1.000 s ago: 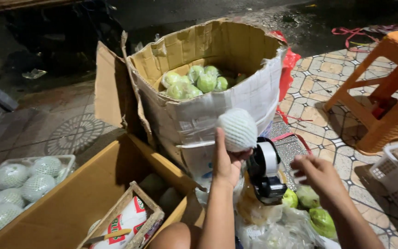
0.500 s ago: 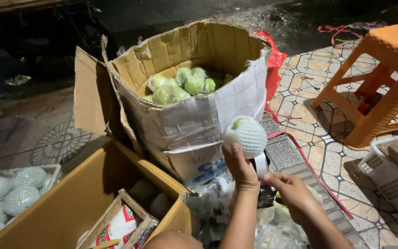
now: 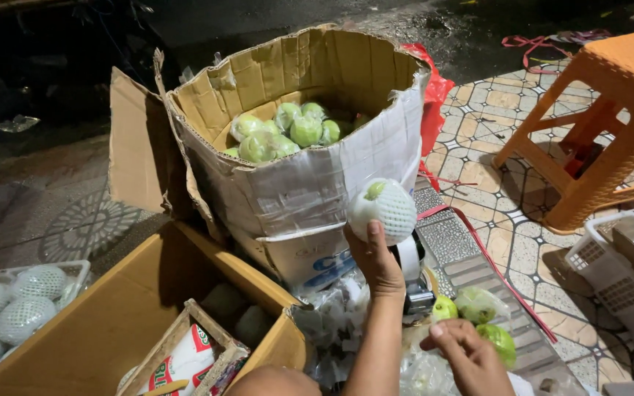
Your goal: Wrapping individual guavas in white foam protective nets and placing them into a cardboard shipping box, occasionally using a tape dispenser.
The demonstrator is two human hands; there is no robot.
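The left hand (image 3: 377, 258) is lifted up and its fingers are wrapped around a green fruit in a white foam net (image 3: 383, 209). The fruit sits up in the air, right in front of the big torn cardboard box (image 3: 310, 183) — not inside it. That box has a pile of bare green fruits (image 3: 280, 132) in it.

The right hand (image 3: 467, 359) is low down, fingers loose and holding nothing, just over some green fruits in clear bags (image 3: 478, 323) on the ground. A tape roller (image 3: 414, 275) stands close behind the left wrist.

It looks like the wrapping step — one fruit is netted and in hand. To the left, a white tray (image 3: 23, 304) has more netted fruits, and a brown open box (image 3: 141, 323) sits beside it. I think the netted fruit now needs a gentle carry and a soft set-down, so it does not get squashed.
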